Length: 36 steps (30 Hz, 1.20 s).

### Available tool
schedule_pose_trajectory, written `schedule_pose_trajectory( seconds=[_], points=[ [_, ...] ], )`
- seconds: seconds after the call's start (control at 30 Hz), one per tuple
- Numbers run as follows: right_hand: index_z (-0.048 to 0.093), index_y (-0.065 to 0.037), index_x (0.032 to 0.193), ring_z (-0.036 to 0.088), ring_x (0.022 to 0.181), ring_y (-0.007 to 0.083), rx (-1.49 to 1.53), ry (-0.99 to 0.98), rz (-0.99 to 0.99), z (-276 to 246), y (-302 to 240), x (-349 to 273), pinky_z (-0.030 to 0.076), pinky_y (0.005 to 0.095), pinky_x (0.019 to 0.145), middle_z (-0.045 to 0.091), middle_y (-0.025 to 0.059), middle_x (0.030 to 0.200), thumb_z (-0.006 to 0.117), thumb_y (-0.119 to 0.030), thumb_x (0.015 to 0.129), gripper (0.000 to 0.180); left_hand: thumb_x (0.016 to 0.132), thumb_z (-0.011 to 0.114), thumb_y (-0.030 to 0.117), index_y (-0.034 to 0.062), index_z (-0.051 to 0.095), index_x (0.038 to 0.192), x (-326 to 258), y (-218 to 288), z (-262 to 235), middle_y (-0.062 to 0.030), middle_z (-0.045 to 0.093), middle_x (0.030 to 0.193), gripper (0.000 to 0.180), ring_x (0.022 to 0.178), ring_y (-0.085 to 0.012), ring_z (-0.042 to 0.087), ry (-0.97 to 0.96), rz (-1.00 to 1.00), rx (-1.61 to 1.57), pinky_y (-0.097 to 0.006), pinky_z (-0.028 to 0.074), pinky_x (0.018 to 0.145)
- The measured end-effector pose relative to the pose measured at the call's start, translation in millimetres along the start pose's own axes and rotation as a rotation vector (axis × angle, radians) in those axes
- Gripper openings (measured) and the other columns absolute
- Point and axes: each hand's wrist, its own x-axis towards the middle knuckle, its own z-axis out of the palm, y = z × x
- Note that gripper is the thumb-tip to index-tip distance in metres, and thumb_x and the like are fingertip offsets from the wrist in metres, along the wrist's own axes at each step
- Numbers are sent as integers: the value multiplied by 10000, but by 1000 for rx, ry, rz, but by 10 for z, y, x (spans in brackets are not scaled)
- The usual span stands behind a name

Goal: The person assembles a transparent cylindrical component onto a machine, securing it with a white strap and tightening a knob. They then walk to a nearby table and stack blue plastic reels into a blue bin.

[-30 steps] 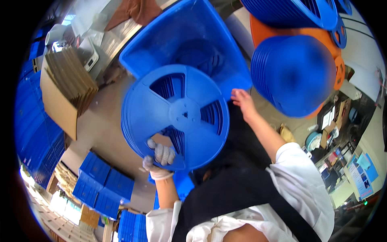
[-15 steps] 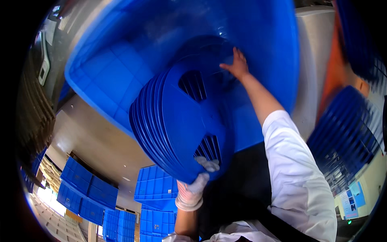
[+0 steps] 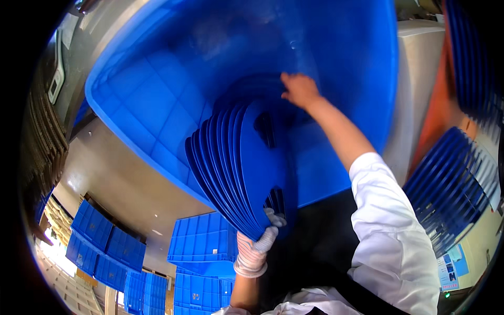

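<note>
My left hand [image 3: 255, 252], in a striped white glove with grey fingertips, is closed on the lower edge of a stack of blue plastic panels [image 3: 226, 163]. These thin panels are rounded, have cut-out openings and fan apart slightly on their left side. The stack tilts over the near edge of a big blue bin [image 3: 142, 100]. Inside the bin my bare right hand [image 3: 301, 90] reaches down, its fingers curled beside the rim of a dark blue rounded piece [image 3: 247, 86]. What those fingers hold, if anything, is hard to see.
More blue ribbed panels [image 3: 446, 184] stand in a row at the right, near an orange surface [image 3: 438, 115]. Blue crates [image 3: 202, 239] are stacked at the lower left, with others [image 3: 107, 236] further off. Dark stacked pieces [image 3: 44, 131] line the far left.
My right hand has gone from spread fingers to curled ones and shifted slightly left and down. The panel stack in my left hand has turned more edge-on and moved right.
</note>
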Motion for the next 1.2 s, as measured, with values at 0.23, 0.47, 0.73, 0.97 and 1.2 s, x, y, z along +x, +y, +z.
schedule_pose_trajectory(
  seconds=[0.23, 0.47, 0.73, 0.97, 1.2],
  points=[
    [571, -80, 988, 614, 903, 313, 104, 218, 134, -300, -309, -1233, 524, 438, 715, 653, 100, 884, 691, -152, 776, 254, 793, 602, -59, -8, 546, 1116, -121, 145, 434, -76, 638, 882, 332, 873, -226, 642, 31, -16, 41, -443, 471, 945],
    [548, -36, 935, 659, 833, 322, 34, 222, 604, -742, -59, -1711, 533, 440, 705, 665, 134, 861, 703, -154, 785, 246, 782, 665, 12, -13, 529, 1115, 361, 138, 1022, -57, 630, 901, 360, 794, -141, 607, -100, -25, 240, -264, 496, 754],
    [504, -58, 1247, 583, 1074, 364, 271, 454, 616, -677, 21, -1993, 490, 446, 876, 609, 177, 1161, 674, -173, 835, 461, 769, 753, 152, -6, 439, 1335, 1915, -928, 1009, -115, 623, 1149, 667, 1027, -191, 580, -231, -53, 507, -298, 469, 885],
    [439, -62, 1369, 480, 1243, 366, 506, 596, 489, -469, 57, -2419, 401, 422, 1026, 485, 176, 1371, 673, -106, 831, 589, 804, 745, 157, -19, 390, 1365, 1987, -1169, 1014, -123, 568, 1257, 686, 1114, -212, 545, -28, -122, 526, -321, 423, 967],
    [373, -81, 1422, 342, 1350, 372, 622, 518, 373, -706, -331, -2844, 334, 427, 1090, 302, 170, 1503, 690, -73, 795, 704, 824, 721, 204, -25, 346, 1409, 1825, -1067, 1024, -141, 553, 1288, 732, 1170, -241, 519, 31, -120, 683, -326, 384, 1007]
  ],
)
